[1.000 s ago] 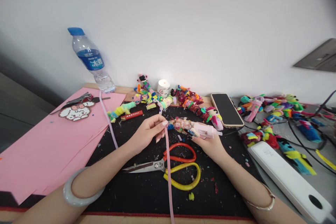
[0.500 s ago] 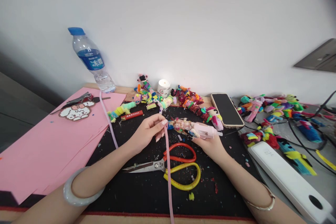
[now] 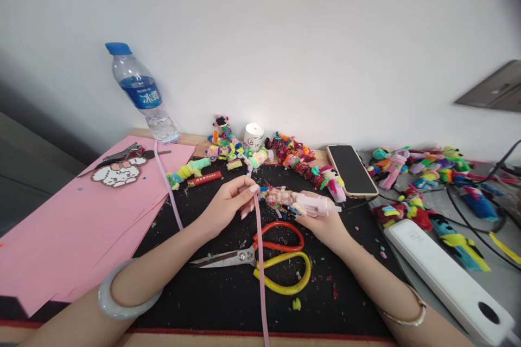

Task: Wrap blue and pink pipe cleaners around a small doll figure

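My left hand [image 3: 230, 203] is closed, pinching the top of a long pink pipe cleaner [image 3: 261, 260] between thumb and fingers. The strand hangs over the scissors and down past the table's front edge. My right hand [image 3: 323, 227] is wrapped round a pale pink glue gun [image 3: 315, 205], with a pale stick jutting from its right end. Colourful fuzz covers the gun's front half, whose left tip is right beside my left fingertips; whether they touch I cannot tell. Below lie scissors [image 3: 246, 256] with one red and one yellow handle, on the black mat [image 3: 220, 303].
Pink paper sheets [image 3: 77, 217] lie at left with a pixel-style dog piece [image 3: 116, 173]. A water bottle [image 3: 140, 92] leans on the wall. Pipe-cleaner figures [image 3: 303, 168], a paper cup [image 3: 254, 137], a phone [image 3: 353, 171], and a white power strip [image 3: 448, 276] with cables stand around.
My right hand has shifted the glue gun slightly left, closer to my left fingertips. My left hand and the pink pipe cleaner have barely moved.
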A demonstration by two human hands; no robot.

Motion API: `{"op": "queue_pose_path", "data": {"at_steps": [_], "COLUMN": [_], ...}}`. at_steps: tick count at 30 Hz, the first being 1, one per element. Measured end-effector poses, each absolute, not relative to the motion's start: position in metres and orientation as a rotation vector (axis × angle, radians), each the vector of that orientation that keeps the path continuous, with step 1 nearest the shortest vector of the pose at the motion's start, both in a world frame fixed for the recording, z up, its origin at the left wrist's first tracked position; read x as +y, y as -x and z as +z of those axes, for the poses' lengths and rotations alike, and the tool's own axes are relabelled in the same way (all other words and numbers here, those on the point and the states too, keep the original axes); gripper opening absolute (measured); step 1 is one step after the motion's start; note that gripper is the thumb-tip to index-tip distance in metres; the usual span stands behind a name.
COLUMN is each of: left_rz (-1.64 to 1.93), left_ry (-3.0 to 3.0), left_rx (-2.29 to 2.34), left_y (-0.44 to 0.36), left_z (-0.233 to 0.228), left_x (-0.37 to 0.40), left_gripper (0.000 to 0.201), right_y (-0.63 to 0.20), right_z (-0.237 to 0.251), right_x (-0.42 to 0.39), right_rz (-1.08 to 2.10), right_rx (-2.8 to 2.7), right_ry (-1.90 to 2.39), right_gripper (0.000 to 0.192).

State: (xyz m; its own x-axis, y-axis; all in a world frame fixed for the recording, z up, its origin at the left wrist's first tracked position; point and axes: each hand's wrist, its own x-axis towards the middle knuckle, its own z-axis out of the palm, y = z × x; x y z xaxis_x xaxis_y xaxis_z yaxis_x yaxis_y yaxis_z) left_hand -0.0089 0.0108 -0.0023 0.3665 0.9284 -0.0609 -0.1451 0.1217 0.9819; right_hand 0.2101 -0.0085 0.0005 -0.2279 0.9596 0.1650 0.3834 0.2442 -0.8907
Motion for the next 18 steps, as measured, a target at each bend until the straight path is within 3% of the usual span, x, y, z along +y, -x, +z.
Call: {"op": "queue_pose_path", "data": {"at_steps": [7,13,18], "left_rz": [0.993,1.024,1.034], "left_ry": [-1.144,-1.131,-1.124], "left_rx": [0.861,0.856,0.861], "left_y": [0.0088,0.0089,0.0094], "left_z": [-0.0006,-0.0003,-0.0018], "left_x": [0.0117,0.0123,0.0126], "left_gripper": [0.023,0.023,0.023], "right_y": [-0.2108,-0.2126,-0.2153], "right_z": [-0.0015,0.0000,0.0021], "right_x": [-0.0087,-0.0096,-0.0083], "right_rz": [0.918,0.668,0.400], "right_rx": [-1.766,-1.866,-2.015], "right_ry": [1.250,1.220,1.318], "right_gripper": [0.018,0.010,0.026]}}
